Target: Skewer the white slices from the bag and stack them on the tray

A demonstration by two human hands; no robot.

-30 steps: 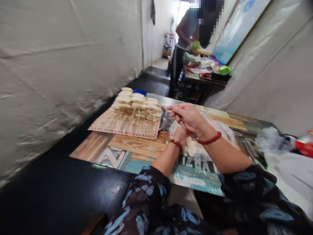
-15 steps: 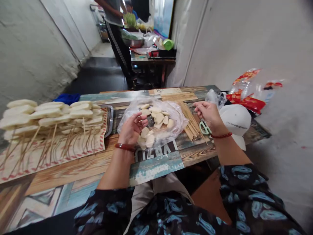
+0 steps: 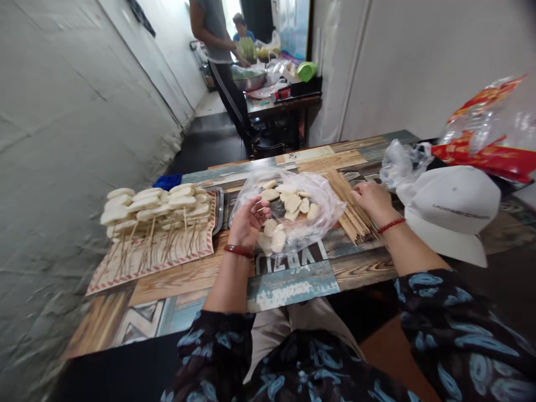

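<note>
Pale oval slices (image 3: 292,202) lie on a spread clear plastic bag (image 3: 330,211) at the middle of the table. Over the bag's left edge is my left hand (image 3: 248,221), palm turned up, fingers curved but apart, with nothing in it. A bundle of thin wooden sticks (image 3: 347,206) lies right of the bag. At its right side my right hand (image 3: 374,200) bends down with its fingers together; whether a stick is between the fingertips is hidden. On the left, skewered pale slices (image 3: 154,205) are stacked on a tray lined with striped paper (image 3: 167,254).
A white cap (image 3: 452,201), a crumpled clear bag (image 3: 404,162) and red-printed packaging (image 3: 481,142) are at the right. A blue cloth (image 3: 167,181) lies behind the tray. Farther back, a standing person (image 3: 213,33) and another person are by a second table (image 3: 288,105).
The view has shifted, so the tray and cap sit differently in it. My right hand has lowered onto the stick bundle, covering the green-handled scissors' place. My left hand remains open by the bag.
</note>
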